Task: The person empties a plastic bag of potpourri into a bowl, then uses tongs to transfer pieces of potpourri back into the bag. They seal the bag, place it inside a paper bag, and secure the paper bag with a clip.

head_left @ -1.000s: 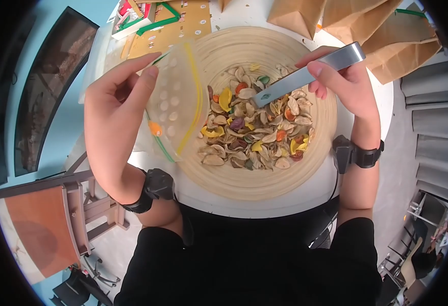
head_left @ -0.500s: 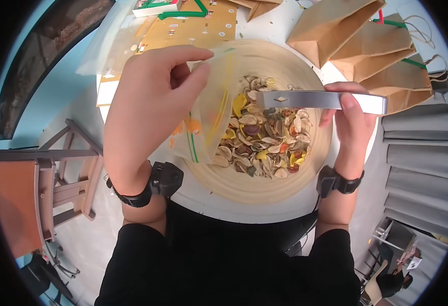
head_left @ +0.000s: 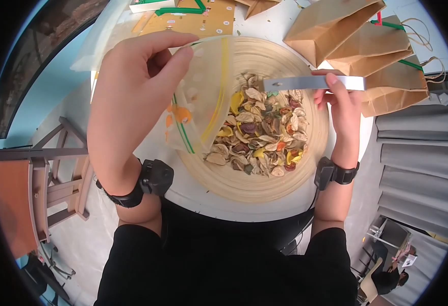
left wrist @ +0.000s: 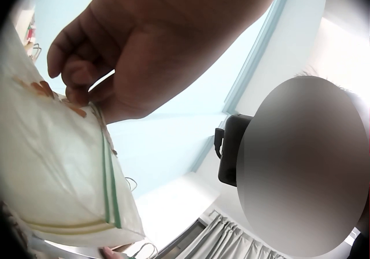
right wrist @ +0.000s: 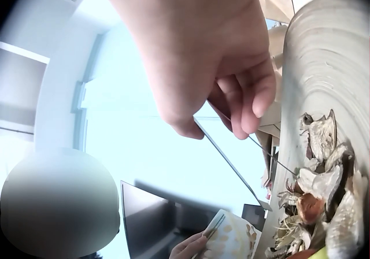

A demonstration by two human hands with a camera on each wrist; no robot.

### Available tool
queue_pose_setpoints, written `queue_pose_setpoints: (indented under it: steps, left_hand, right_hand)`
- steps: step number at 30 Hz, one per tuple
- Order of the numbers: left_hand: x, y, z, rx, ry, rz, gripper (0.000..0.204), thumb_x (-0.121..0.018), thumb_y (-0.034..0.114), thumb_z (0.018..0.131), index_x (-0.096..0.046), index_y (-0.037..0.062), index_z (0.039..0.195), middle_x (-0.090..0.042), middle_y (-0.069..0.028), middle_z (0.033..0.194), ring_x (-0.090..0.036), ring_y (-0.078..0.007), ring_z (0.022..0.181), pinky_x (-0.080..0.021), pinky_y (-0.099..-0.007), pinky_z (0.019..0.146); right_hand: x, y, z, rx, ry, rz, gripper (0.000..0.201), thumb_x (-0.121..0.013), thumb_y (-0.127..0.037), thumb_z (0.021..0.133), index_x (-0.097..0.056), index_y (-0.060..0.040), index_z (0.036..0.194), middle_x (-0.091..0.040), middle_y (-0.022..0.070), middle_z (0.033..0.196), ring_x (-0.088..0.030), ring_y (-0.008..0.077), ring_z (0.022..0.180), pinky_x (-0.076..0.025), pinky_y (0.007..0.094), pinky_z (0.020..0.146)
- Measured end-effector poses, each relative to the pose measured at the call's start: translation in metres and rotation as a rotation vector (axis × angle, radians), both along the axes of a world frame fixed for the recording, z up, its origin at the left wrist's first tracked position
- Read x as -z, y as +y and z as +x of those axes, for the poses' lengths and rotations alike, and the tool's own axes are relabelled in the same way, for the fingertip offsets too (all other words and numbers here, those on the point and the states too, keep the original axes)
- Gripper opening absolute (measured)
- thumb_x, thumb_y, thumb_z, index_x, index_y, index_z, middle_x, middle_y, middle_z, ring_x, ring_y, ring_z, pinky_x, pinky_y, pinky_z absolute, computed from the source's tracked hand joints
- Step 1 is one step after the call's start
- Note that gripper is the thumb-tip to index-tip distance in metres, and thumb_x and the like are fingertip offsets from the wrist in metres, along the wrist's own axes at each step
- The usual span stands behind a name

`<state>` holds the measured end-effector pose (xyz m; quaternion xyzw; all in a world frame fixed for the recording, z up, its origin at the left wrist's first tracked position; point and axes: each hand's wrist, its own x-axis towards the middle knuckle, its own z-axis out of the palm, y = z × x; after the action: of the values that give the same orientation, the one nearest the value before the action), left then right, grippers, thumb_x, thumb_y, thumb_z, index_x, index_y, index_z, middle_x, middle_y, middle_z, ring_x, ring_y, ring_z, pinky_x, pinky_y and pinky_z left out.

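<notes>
My left hand [head_left: 137,86] pinches the upper edge of a translucent zip bag [head_left: 207,86] with yellow and green seal lines. Orange and pale patches show on the bag's side. Beside it, a wide round bowl [head_left: 313,145] of pale ringed material holds a heap of potpourri [head_left: 265,132], mostly beige dried petals with yellow, orange and purple pieces. My right hand [head_left: 344,115] grips flat metal tongs [head_left: 305,83] between thumb and fingers, tips over the heap's far part. In the right wrist view, the tongs' arms stand apart, one tip close to the dried pieces [right wrist: 318,181].
Several brown paper bags [head_left: 331,30] stand behind the bowl to the right. A yellow-brown printed sheet [head_left: 203,23] lies at the back left, with green strips [head_left: 180,10] and a white box [head_left: 147,6] on it. A wooden chair-like frame [head_left: 63,178] stands left of the table.
The tongs have swung from a slant over the middle of the heap to nearly level over its far part. The bag has come over the bowl's left side, still in the left hand.
</notes>
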<state>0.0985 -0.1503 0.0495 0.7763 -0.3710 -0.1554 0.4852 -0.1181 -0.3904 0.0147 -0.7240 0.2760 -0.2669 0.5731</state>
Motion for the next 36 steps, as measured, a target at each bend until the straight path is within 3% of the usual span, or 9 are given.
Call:
queue_pose_setpoints:
  steps: [15,19,22,25,27,31,34,36]
  left_hand:
    - [0.001,-0.001,0.000,0.037,-0.003,0.045,0.025,-0.062,0.013,0.094,-0.067,-0.0031,0.112,-0.062,0.0023,0.078,-0.052,-0.0013,0.071,-0.042,-0.0179,0.064]
    - [0.007,-0.004,-0.002,-0.006,-0.005,-0.067,0.021,-0.065,0.013,0.088,-0.070,-0.0016,0.103,-0.055,-0.0014,0.062,-0.047,-0.0068,0.057,-0.039,-0.0243,0.052]
    - [0.009,-0.005,0.000,-0.009,-0.045,-0.069,0.022,-0.065,0.013,0.088,-0.070,-0.0018,0.103,-0.055,-0.0010,0.062,-0.047,-0.0070,0.056,-0.039,-0.0245,0.053]
    - [-0.001,-0.004,0.000,0.024,-0.007,0.044,0.024,-0.062,0.012,0.094,-0.068,-0.0030,0.111,-0.060,0.0030,0.076,-0.050,-0.0017,0.071,-0.041,-0.0182,0.064]
    - [0.004,-0.005,0.000,0.002,0.014,-0.053,0.023,-0.063,0.013,0.091,-0.069,-0.0025,0.108,-0.060,-0.0001,0.069,-0.050,-0.0048,0.062,-0.040,-0.0213,0.058]
    - [0.005,-0.004,0.001,-0.017,0.026,-0.092,0.024,-0.063,0.012,0.090,-0.069,-0.0023,0.108,-0.062,-0.0022,0.068,-0.052,-0.0057,0.061,-0.040,-0.0218,0.057]
    - [0.005,-0.007,-0.001,-0.012,0.068,-0.079,0.024,-0.063,0.012,0.090,-0.069,-0.0023,0.109,-0.062,-0.0020,0.070,-0.053,-0.0052,0.064,-0.041,-0.0214,0.058]
    - [0.003,-0.008,-0.001,-0.003,0.038,-0.027,0.024,-0.063,0.012,0.090,-0.069,-0.0022,0.110,-0.063,-0.0024,0.071,-0.054,-0.0051,0.066,-0.041,-0.0216,0.059]
  right_hand:
    - [-0.004,0.023,0.002,-0.136,0.052,-0.013,0.022,-0.061,-0.008,0.092,-0.067,0.0090,0.102,-0.067,0.0088,0.068,-0.063,0.0126,0.059,-0.051,0.0236,0.055]
    - [-0.006,0.026,-0.001,-0.085,-0.099,-0.004,0.023,-0.059,-0.010,0.092,-0.066,0.0091,0.103,-0.067,0.0113,0.069,-0.063,0.0148,0.057,-0.052,0.0251,0.055]
    - [-0.014,0.047,0.005,-0.076,-0.274,-0.002,0.029,-0.059,-0.016,0.093,-0.063,0.0095,0.107,-0.068,0.0143,0.075,-0.064,0.0171,0.058,-0.053,0.0263,0.058]
    - [-0.012,0.066,0.013,-0.082,-0.310,-0.150,0.033,-0.059,-0.019,0.093,-0.063,0.0092,0.109,-0.067,0.0132,0.079,-0.064,0.0169,0.064,-0.053,0.0266,0.064]
    - [-0.020,0.046,-0.003,-0.090,-0.283,-0.196,0.033,-0.060,-0.019,0.092,-0.064,0.0092,0.108,-0.067,0.0124,0.079,-0.063,0.0159,0.065,-0.052,0.0264,0.063]
    - [-0.036,0.005,-0.032,0.227,-0.124,-0.292,0.030,-0.062,-0.021,0.090,-0.066,0.0093,0.093,-0.064,0.0111,0.068,-0.058,0.0139,0.052,-0.047,0.0249,0.051]
    - [-0.031,-0.018,-0.046,0.278,0.111,-0.221,0.029,-0.065,-0.023,0.088,-0.066,0.0062,0.087,-0.063,0.0084,0.063,-0.056,0.0122,0.048,-0.044,0.0236,0.046]
    - [-0.024,-0.026,-0.044,0.165,0.164,-0.091,0.028,-0.066,-0.023,0.088,-0.066,0.0045,0.084,-0.062,0.0071,0.061,-0.056,0.0116,0.048,-0.043,0.0229,0.046]
